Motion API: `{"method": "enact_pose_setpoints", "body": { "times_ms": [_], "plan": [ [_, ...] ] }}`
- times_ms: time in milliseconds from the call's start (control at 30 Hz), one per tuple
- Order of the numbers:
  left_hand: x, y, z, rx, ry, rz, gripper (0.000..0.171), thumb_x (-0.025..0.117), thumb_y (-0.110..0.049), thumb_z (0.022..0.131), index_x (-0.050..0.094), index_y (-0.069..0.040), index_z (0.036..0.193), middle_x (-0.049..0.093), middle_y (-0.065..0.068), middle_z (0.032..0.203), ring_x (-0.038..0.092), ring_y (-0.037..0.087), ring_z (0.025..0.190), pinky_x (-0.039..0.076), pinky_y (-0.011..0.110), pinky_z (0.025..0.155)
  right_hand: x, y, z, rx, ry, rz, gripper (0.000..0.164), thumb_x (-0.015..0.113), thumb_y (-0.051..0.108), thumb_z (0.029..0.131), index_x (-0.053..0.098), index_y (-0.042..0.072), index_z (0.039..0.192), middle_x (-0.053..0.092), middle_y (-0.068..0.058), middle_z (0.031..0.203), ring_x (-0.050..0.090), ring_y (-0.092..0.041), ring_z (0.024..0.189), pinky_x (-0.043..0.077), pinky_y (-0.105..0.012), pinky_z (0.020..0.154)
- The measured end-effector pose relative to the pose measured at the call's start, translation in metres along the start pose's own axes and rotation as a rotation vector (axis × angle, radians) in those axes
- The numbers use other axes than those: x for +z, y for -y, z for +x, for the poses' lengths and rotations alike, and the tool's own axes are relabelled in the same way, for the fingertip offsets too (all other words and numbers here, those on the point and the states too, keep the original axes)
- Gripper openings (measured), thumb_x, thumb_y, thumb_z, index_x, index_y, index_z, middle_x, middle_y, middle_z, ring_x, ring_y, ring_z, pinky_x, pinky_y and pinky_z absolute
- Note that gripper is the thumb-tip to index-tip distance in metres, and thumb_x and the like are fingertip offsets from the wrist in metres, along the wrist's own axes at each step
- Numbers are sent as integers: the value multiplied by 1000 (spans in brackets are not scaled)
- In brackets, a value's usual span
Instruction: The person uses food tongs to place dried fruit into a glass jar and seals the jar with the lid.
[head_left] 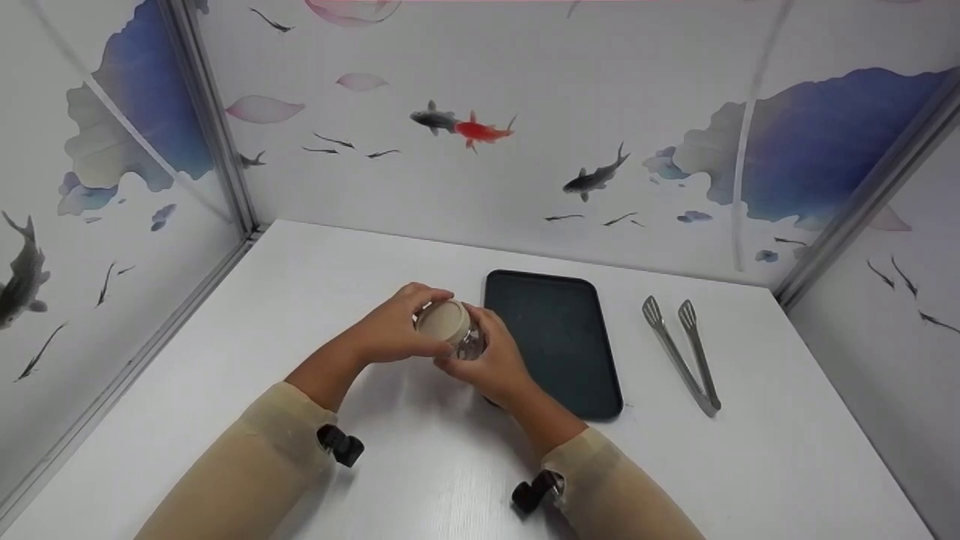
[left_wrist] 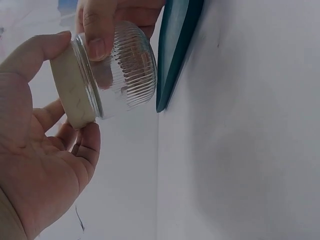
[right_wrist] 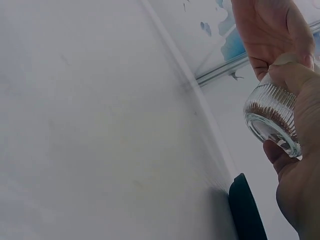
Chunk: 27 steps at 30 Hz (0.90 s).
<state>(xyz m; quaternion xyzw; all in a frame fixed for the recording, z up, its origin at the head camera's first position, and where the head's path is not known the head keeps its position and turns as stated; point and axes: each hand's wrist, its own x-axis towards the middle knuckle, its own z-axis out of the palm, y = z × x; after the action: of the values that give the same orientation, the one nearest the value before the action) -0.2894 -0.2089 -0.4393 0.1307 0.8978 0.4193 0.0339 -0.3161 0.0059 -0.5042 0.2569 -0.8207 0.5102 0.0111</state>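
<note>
Above the table both hands hold a ribbed clear glass jar [left_wrist: 132, 70], with small brown bits showing through its wall. The left hand [head_left: 394, 326] grips the round cream lid [left_wrist: 72, 87] by its edge, thumb on one side and fingers on the other. Around the glass body are the fingers and thumb of the right hand [head_left: 495, 356]. The lid sits on the jar's mouth, and the jar is tilted. In the right wrist view, the jar's thick glass base [right_wrist: 267, 131] shows between the right hand's fingers and thumb.
A dark green rectangular tray [head_left: 562, 345] lies on the white table [head_left: 780, 442], just right of the hands. Farther right are metal tongs [head_left: 694, 360] with their arms spread. Printed panels [head_left: 495, 195] wall the table at the back and sides.
</note>
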Motion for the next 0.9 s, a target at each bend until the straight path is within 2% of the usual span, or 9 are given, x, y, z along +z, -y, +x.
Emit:
{"method": "enact_pose_setpoints", "body": {
  "times_ms": [100,233,400,500,600,667,767,833,900],
  "plan": [
    [-1,0,0,8,12,11,87,91,-39,80,52,-32,157,48,0,156,56,27,135,58,48,100,1,-1,0,4,5,-8,93,94,46,81,49,21,159,52,-2,157,51,-22,146,40,-52,125],
    [-4,1,0,56,61,40,87,91,-26,80,52,-34,157,47,-4,159,52,25,137,55,49,104,1,-2,1,10,15,-1,93,95,45,80,50,25,158,53,-1,156,52,-23,145,41,-55,124],
    [-8,1,0,107,138,91,93,79,-2,79,49,-39,159,41,-9,164,41,25,146,52,47,105,1,-5,0,-4,42,30,94,95,40,80,48,24,160,53,-1,155,52,-23,142,43,-54,122],
    [-6,1,0,100,149,101,98,75,3,77,47,-43,159,38,-11,165,37,24,146,53,44,101,1,-6,0,-10,51,33,94,95,38,81,47,22,160,52,-1,155,52,-22,142,43,-53,123],
    [-3,-1,-1,73,121,109,99,83,-12,79,39,-45,162,35,-10,168,37,25,146,52,47,101,1,-6,1,-11,42,23,92,94,39,81,49,22,159,53,-1,155,53,-22,141,44,-53,122],
    [1,-4,-2,37,77,125,98,85,-31,83,35,-44,165,33,-6,170,37,27,148,51,53,105,2,-5,1,-5,36,19,90,94,40,81,50,23,158,54,-1,154,54,-22,140,45,-53,121],
    [6,-10,-3,-36,-3,160,98,80,-61,84,35,-34,167,34,1,170,36,30,150,50,60,108,2,-4,1,5,30,18,88,94,42,81,52,25,157,55,1,153,55,-20,139,47,-50,120],
    [8,-12,-3,-70,-46,175,98,75,-71,86,39,-26,165,39,5,167,39,32,147,51,60,107,2,-4,1,5,27,19,87,94,42,81,53,26,156,56,2,151,55,-19,139,47,-50,120],
    [9,-15,-3,-85,-69,178,95,75,-72,86,45,-21,160,44,6,161,43,31,142,53,56,104,1,-4,1,-3,22,19,86,94,41,81,53,27,155,56,3,150,55,-19,138,48,-49,120]
  ]
}}
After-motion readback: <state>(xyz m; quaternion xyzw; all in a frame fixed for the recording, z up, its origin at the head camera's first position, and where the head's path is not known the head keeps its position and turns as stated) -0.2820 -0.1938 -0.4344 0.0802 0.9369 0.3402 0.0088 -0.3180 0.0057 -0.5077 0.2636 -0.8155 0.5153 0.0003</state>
